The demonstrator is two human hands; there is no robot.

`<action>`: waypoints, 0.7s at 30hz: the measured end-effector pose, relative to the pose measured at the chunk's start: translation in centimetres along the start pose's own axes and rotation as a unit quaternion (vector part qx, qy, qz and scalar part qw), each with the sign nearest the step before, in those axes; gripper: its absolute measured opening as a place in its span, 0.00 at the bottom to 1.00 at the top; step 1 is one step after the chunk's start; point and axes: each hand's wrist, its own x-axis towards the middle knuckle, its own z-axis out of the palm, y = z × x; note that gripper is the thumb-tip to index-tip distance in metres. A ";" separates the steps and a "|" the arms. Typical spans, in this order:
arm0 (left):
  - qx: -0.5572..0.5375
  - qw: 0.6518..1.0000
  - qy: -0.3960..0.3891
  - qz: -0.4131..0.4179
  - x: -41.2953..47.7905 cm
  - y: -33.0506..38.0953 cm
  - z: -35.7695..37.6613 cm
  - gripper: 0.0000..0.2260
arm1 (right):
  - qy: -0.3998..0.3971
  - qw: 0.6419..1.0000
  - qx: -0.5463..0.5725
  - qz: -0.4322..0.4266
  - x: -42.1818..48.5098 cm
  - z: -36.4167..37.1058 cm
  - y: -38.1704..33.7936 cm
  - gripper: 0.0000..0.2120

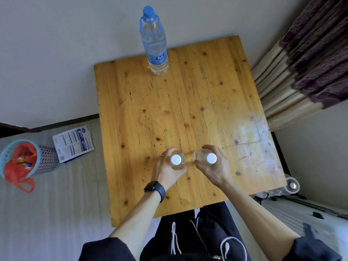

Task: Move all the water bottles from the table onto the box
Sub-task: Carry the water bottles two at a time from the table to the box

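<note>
Two small clear bottles with white caps stand side by side near the front middle of the wooden table [188,110]. My left hand [165,172] is wrapped around the left small bottle [176,160]. My right hand [214,170] grips the right small bottle [211,158]. Both bottles are seen from above and look upright. A tall water bottle [154,46] with a blue cap, blue carry strap and blue label stands alone at the table's far edge. A white and blue box [74,143] lies flat on the floor to the left of the table.
A blue and pink mesh waste basket [45,159] with a red plastic bag in it stands on the floor at far left. Curtains [301,72] hang at the right of the table. A clear item with a round cap [292,185] sits beside the table's front right corner.
</note>
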 end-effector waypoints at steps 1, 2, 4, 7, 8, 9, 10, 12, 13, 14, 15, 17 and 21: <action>0.004 1.000 -0.008 0.006 0.1 -0.1 -0.1 0.26 | 0.005 1.000 0.002 0.000 -0.3 -0.2 0.1 0.27; 0.012 1.000 -0.017 0.016 0.2 -0.2 -0.3 0.26 | 0.014 1.000 0.005 0.001 -0.7 -0.5 0.1 0.27; 0.029 0.998 -0.036 0.037 0.4 0.2 -0.7 0.27 | 0.042 0.999 0.019 0.011 -1.8 -1.3 0.1 0.26; 0.064 0.993 -0.065 0.073 0.7 1.7 -1.0 0.27 | 0.092 0.995 0.031 0.018 -3.9 -3.0 0.6 0.25; 0.074 0.990 -0.075 0.090 0.7 2.5 -0.9 0.27 | 0.109 0.993 0.030 0.019 -4.8 -3.6 0.9 0.25; 0.086 0.986 -0.087 0.111 0.7 3.3 -0.8 0.27 | 0.127 0.991 0.031 0.023 -5.7 -4.3 1.1 0.25; 0.098 0.981 -0.101 0.131 0.6 4.1 -0.6 0.26 | 0.147 0.988 0.033 0.030 -6.6 -4.9 1.4 0.24; 0.117 0.970 -0.130 0.171 0.4 5.9 0.2 0.26 | 0.195 0.979 0.038 0.044 -8.6 -6.1 2.2 0.24; 0.126 0.962 -0.144 0.193 0.2 6.9 0.7 0.26 | 0.222 0.973 0.039 0.052 -9.7 -6.6 2.7 0.23; 0.135 0.955 -0.155 0.214 0.0 7.7 1.3 0.26 | 0.245 0.967 0.041 0.062 -10.7 -7.0 3.1 0.23; 0.147 0.944 -0.167 0.246 -0.4 8.8 2.1 0.26 | 0.273 0.958 0.047 0.075 -12.0 -7.6 3.6 0.23; 0.170 0.918 -0.184 0.306 -1.4 10.8 3.9 0.26 | 0.322 0.940 0.057 0.101 -14.4 -8.5 4.7 0.22; 0.200 0.861 -0.223 0.410 -6.0 14.8 8.4 0.26 | 0.411 0.896 0.082 0.145 -21.5 -9.9 8.1 0.21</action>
